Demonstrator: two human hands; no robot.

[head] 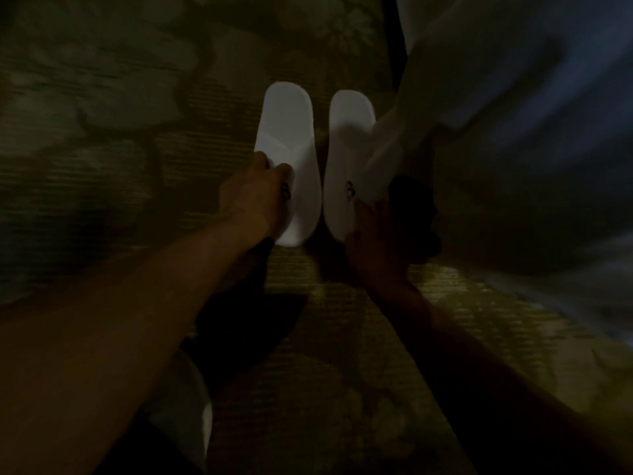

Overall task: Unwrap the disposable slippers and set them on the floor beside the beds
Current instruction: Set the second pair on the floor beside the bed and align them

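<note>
Dim light, frame blurred, strongest at the right edge.

Two white disposable slippers lie side by side on the carpet (102,138), just above centre frame, soles down, long axes running up the picture. Left slipper (291,132): flat, soft-looking, matte fabric, rounded end toward the top, a V-shaped fold across the middle, a small dark logo near the lower part. Right slipper (346,159): same shape and stuff, same small dark mark. A narrow dark strip of carpet separates them; they do not touch.

Left hand (255,197) reaches in from lower left, fingers curled over the left slipper's outer edge, thumb on top by the logo: a pinch on the rim. Right hand (376,234) comes from lower right, deep in shadow, resting against the lower outer edge of the right slipper; whether its fingers curl round it I cannot tell.

Carpet: low pile, ribbed weave, olive-brown with pale floral blotches.

Bed covering (479,80): pale, smooth cloth filling the upper right, its hanging edge overlapping the right slipper's right side. A dark vertical post (399,36) shows at top, beside the cloth.

Open carpet spreads wide to the left of the slippers and above them; the right side is closed off by the cloth.
</note>
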